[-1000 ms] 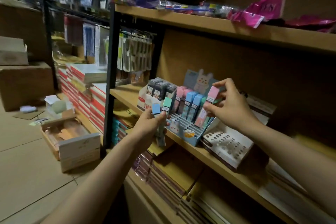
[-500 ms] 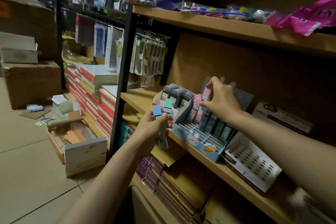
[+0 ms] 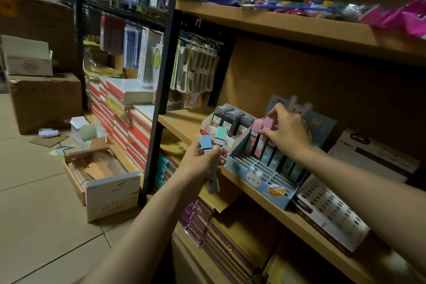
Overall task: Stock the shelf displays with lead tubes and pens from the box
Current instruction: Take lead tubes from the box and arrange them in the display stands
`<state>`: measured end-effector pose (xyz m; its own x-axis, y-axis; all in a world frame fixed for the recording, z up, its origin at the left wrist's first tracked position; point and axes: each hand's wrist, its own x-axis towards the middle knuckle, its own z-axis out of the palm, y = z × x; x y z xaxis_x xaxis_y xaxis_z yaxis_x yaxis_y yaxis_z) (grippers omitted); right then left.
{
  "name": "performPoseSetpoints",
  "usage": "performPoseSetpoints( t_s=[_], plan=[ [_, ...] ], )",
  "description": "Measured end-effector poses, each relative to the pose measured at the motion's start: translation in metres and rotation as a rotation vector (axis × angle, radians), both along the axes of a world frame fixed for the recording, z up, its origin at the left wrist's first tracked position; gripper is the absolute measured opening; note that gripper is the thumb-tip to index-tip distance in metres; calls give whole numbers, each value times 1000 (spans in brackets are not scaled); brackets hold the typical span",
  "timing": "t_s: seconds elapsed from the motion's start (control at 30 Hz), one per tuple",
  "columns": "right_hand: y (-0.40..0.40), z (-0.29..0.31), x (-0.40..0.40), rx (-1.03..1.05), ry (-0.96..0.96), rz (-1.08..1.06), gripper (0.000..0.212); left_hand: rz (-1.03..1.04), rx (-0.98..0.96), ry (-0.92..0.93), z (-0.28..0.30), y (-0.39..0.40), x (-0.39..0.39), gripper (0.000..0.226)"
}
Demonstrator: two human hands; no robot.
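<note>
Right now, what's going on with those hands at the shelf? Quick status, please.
Left hand grips blue-capped and green-capped lead tubes. Right hand pinches pink-capped tube at the bunny display. Front slots open, nothing blocking.

The dark lead tubes in the white box carry red labels reading "0.7"; other print is too blurred to read.

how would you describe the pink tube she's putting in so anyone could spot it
Find the wooden middle shelf and the blue bunny display on it. In its back row the right hand grips one pink-capped tube. It stands highest there, beside another pink tube, with darker tubes to its right.
</note>
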<state>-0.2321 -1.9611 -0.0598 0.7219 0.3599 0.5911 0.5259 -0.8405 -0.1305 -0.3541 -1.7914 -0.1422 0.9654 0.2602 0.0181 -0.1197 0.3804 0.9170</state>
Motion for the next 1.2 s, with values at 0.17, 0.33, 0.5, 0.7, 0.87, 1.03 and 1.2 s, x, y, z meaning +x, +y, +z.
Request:
performPoseSetpoints(
  t_s=[0.17,0.33,0.5,0.7,0.87,1.03,1.2],
  plan=[
    [-3,-4,-2,4,-38,10,42,-5,-6,11,0,-5,-3,21],
    [-3,-5,-3,-16,-36,33,36,2,28,8,0,-7,-6,25],
    [-5,-6,-4,-27,-61,8,17,-7,24,1,1,-6,-8,26],
    [-3,0,-1,-64,-80,-41,15,-9,27,-5,1,-5,-8,26],
    [1,-3,-3,-83,-63,-71,16,-35,92,-27,0,-6,-7,31],
    [5,12,-13,-82,49,-88,26,-69,144,-47,1,-10,-10,23],
    [18,17,-56,182,383,280,40,-141,143,-59,5,-16,-12,26]
  ],
)
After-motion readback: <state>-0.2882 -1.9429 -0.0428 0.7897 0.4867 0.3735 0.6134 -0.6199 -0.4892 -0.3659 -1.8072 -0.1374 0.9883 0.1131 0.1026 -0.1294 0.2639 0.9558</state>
